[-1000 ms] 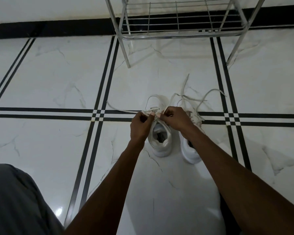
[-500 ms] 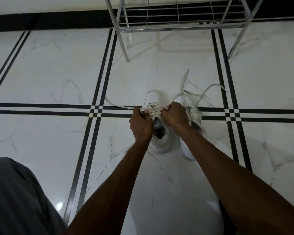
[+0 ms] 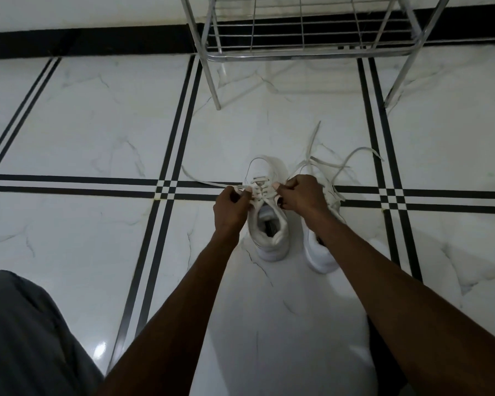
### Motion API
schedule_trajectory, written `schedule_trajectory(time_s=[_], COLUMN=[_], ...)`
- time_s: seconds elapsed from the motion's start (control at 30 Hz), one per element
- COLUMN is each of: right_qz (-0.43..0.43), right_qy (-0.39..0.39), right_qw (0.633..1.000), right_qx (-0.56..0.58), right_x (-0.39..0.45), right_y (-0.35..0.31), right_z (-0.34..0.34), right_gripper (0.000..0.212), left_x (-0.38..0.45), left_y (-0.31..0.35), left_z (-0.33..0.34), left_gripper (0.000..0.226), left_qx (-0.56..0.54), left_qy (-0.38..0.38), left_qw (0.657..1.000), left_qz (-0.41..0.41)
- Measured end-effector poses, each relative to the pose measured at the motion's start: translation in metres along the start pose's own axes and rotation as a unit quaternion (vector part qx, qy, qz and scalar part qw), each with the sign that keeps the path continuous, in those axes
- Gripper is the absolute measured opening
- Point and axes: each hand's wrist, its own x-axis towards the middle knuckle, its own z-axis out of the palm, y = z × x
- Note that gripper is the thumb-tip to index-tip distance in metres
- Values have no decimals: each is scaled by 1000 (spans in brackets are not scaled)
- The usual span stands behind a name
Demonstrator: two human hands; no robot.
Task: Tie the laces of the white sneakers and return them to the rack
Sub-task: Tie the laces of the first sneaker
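Observation:
Two white sneakers stand side by side on the marble floor, toes pointing away from me. Over the left sneaker [image 3: 269, 232], my left hand [image 3: 231, 208] pinches one lace end, whose tail [image 3: 203, 182] trails left across the floor. My right hand [image 3: 303, 195] grips the other lace of the same shoe. The right sneaker [image 3: 320, 252] is partly hidden under my right forearm, and its untied laces [image 3: 352, 161] lie loose on the floor. The metal wire rack [image 3: 306, 50] stands just beyond the shoes.
White marble tiles with black stripe borders [image 3: 166, 190] cover the floor. A black skirting band [image 3: 92, 44] runs along the wall behind the rack. The rack's legs [image 3: 212, 78] stand on the floor. My grey-clad knee [image 3: 26, 338] fills the lower left corner.
My two hands have drawn a little apart over the left sneaker, pulling its laces sideways. The view has shifted slightly; the sneakers have stayed in place.

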Motion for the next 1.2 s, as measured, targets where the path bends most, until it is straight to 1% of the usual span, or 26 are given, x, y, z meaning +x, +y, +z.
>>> schedule_trajectory(time_s=[0.03,0.07,0.13,0.2,0.23,0.3,0.33,0.37,0.43,0.5,0.53,0.63,0.7,0.8,0.9,0.97,1.0,1.1,1.13,1.17,1.2], right_qz=[2,10,21,3,-19,-87,-121,-152,-191,-204,-206,-196,-194,-201,-195,-189,-188,-186,-184,-183,-180], right_qy=[-13,-24,-39,-46,-54,-80,-92,-96,-87,-75,-71,-55,-61,-66,-60,-62,-65,-87,-93,-96,-97], right_qw=[999,998,997,999,998,989,979,969,950,941,941,944,945,938,933,933,934,935,934,934,935], right_qx=[30,53,60,20,-12,-92,-133,-172,-232,-257,-261,-261,-256,-274,-298,-300,-297,-290,-291,-292,-290], right_x=[-3,-4,-3,-5,-6,-11,-15,-16,-13,-9,-7,-2,0,2,1,1,1,1,1,2,1], right_y=[-5,-8,-8,-8,-7,-5,-5,-4,1,4,6,9,10,10,10,9,9,7,7,8,8], right_z=[-4,-7,-12,-11,-9,-5,-4,-1,4,7,6,-3,-9,-9,-8,-9,-11,-16,-17,-18,-18], right_gripper=[28,27,40,48,51,60,61,56,37,26,24,21,21,17,16,16,15,15,13,14,16], left_x=[3,2,-3,-5,-7,-8,-9,-10,-9,-5,-2,-1,-1,1,3,1,-1,-6,-6,-4,-1], left_y=[-3,-2,1,3,5,7,9,10,8,4,1,1,-2,-7,-12,-11,-9,-5,-6,-8,-10], left_z=[-4,-8,-12,-14,-14,-13,-12,-11,-9,-9,-8,-9,-9,-9,-9,-8,-9,-11,-13,-16,-19], left_gripper=[46,46,38,33,31,31,31,32,39,52,53,45,43,47,55,54,51,29,33,45,57], left_qx=[-6,-21,-62,-85,-90,-95,-97,-96,-75,-40,-21,27,29,20,7,12,23,41,42,54,90], left_qy=[-16,-29,-45,-61,-65,-68,-70,-69,-55,-33,-28,-21,-15,-9,-9,-6,-5,-2,-5,-10,-21], left_qw=[1000,999,997,994,994,993,992,992,995,998,999,999,999,1000,1000,1000,1000,999,998,994,987], left_qz=[-5,-10,-19,-22,-25,-33,-35,-35,-28,-26,-26,-15,-10,-4,-10,-4,5,30,50,91,132])
